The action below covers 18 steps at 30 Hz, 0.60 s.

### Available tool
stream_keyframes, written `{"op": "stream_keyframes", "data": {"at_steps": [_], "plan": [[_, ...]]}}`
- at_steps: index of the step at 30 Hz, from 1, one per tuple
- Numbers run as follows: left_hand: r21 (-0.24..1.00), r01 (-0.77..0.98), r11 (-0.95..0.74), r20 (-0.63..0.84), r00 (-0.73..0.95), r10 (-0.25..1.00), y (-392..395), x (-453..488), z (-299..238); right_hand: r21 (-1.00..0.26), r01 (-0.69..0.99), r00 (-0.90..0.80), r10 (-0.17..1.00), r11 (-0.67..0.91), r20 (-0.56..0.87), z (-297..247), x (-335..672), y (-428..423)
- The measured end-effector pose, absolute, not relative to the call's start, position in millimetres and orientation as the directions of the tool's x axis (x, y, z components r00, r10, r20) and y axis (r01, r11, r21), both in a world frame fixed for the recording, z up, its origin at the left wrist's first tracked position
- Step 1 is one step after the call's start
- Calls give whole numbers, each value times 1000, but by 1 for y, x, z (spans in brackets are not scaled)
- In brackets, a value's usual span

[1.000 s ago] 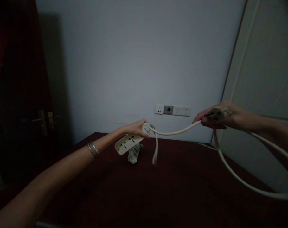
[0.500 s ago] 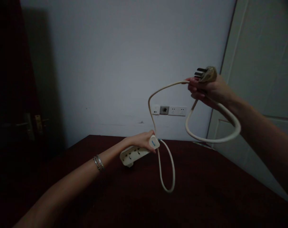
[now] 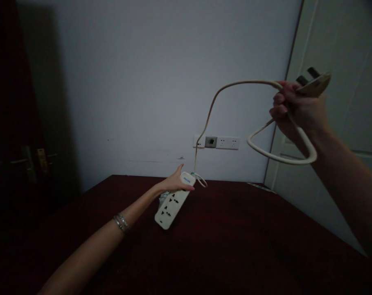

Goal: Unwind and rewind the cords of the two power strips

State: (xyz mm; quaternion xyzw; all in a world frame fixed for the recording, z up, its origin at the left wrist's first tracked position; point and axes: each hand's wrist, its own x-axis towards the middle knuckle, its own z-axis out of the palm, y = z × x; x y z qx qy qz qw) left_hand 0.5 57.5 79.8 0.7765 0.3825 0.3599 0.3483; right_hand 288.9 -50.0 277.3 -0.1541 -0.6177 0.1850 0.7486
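One power strip [image 3: 172, 206], one plug [image 3: 315, 85]

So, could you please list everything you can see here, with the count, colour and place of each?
power strip: one, white, in the left hand
cord: one, off-white, looping between the hands
plug: one, off-white with dark prongs, at the right hand
crumpled item: one, pale, partly hidden behind the power strip
wall plates: one row, white and grey, low on the wall
wall: one, bluish grey, behind the table
table: one, dark red, below the hands
dark door: one, reddish, far left
pale panel: one, greyish, far right
bracelets: apparently two, silvery, left wrist
hands: two, bare, left and right
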Motion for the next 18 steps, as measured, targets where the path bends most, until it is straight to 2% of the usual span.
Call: {"op": "stream_keyframes", "data": {"at_steps": [3,11,18], "plan": [[847,339,-410,261,407,875,64,3,73,-454,-156,102,472,877,876,278,278,-59],[849,348,-397,215,459,862,71,17,54,-529,-234,17,547,816,837,287,237,-81],[895,277,-351,196,462,865,84,35,38,-539,-285,-85,540,793,838,289,228,-93]]}}
